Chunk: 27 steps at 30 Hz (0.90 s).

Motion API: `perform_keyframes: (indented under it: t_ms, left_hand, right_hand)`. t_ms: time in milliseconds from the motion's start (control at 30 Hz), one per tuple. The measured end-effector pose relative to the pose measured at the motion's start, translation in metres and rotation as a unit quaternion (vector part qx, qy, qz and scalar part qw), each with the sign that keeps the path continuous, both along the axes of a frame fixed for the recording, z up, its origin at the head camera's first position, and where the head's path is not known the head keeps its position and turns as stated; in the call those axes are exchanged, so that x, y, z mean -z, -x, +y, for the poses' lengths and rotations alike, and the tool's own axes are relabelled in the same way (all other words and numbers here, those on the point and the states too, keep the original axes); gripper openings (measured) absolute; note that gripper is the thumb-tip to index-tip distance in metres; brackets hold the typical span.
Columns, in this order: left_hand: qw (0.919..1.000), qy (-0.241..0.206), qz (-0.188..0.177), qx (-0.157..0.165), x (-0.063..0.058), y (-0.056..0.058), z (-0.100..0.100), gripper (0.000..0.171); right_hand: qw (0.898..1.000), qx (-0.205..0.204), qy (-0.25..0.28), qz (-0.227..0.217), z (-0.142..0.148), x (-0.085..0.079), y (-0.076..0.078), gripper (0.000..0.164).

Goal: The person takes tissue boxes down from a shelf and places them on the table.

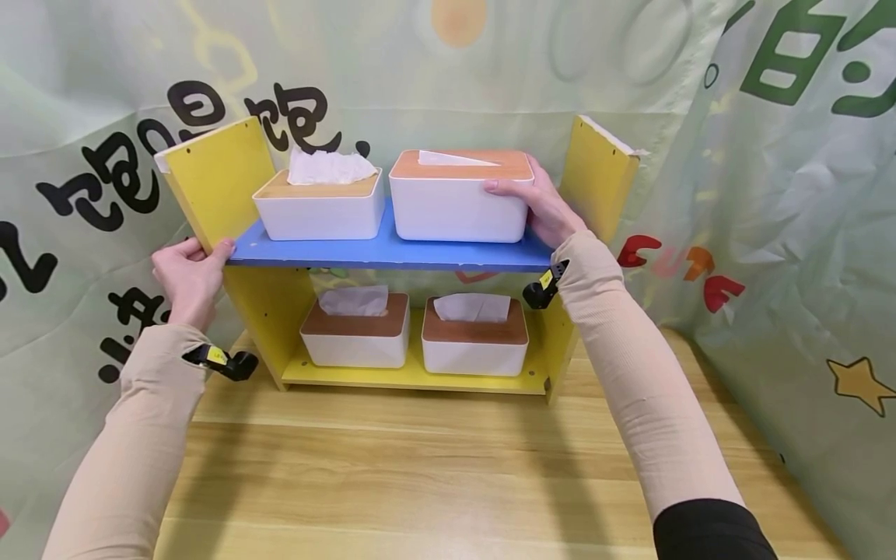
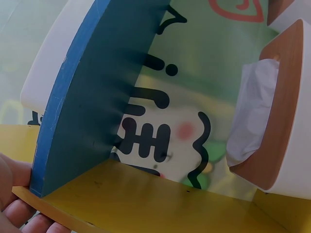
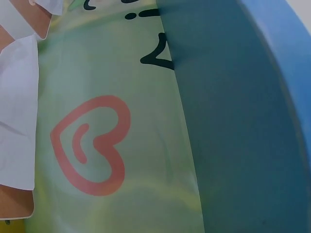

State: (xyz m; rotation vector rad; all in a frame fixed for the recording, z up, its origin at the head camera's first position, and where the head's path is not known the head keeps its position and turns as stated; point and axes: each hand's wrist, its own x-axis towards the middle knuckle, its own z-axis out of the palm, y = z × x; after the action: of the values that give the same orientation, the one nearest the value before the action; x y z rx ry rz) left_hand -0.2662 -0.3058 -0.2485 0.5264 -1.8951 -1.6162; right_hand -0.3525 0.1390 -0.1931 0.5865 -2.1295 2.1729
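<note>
On the blue board (image 1: 392, 252) of a yellow rack (image 1: 220, 183), two white boxes stood side by side: the upper left box (image 1: 320, 219), untouched, and the upper right box (image 1: 458, 210), held at its right end by the right hand (image 1: 549, 208). The lower left box (image 1: 355, 351) and the lower right box (image 1: 474, 357) sat apart on the base (image 1: 413, 378), and the rack stood on the counter (image 1: 392, 467). All four lay lid uppermost, presumably so that their tissues (image 1: 330, 168) could be drawn from above. The right hand's hold seemed suited to guiding the box along the board; the left hand (image 1: 187, 280) appeared to brace the rack. Fingers of the right hand: parted enough to clasp the box's end, thumb flat on the front face, the others largely hidden behind, their exact contact impossible to tell. Fingers of the left hand: drawn nearly together, thumb against the blue board's end, the others curled at the yellow side's front edge, as the left wrist view showed.
</note>
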Motion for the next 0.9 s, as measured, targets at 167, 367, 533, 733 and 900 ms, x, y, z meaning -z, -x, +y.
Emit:
perform_keyframes:
  t_ms: [167, 367, 533, 733, 900]
  left_hand:
    - [1.0000, -0.001, 0.002, 0.001, 0.0005, 0.0003, 0.0003, 0.049]
    - [1.0000, 0.000, 0.001, 0.002, 0.0006, -0.0001, 0.0007, 0.049]
    - [1.0000, -0.005, -0.005, 0.000, -0.0010, -0.0009, 0.0013, 0.049]
    - [0.9999, -0.010, -0.010, 0.000, -0.0018, -0.0017, 0.0014, 0.050]
    - [0.9999, -0.012, -0.008, 0.001, -0.0022, -0.0021, 0.0017, 0.050]
  right_hand:
    - [1.000, 0.007, -0.010, 0.000, -0.0002, 0.0006, -0.0009, 0.071]
    - [1.000, 0.014, -0.009, -0.003, -0.0008, 0.0001, -0.0019, 0.067]
    - [1.000, 0.017, 0.005, 0.006, -0.0017, -0.0002, -0.0021, 0.065]
    - [1.000, 0.018, 0.020, 0.013, -0.0029, 0.0011, -0.0032, 0.064]
    - [0.999, 0.020, 0.032, 0.020, -0.0039, 0.0011, -0.0048, 0.061]
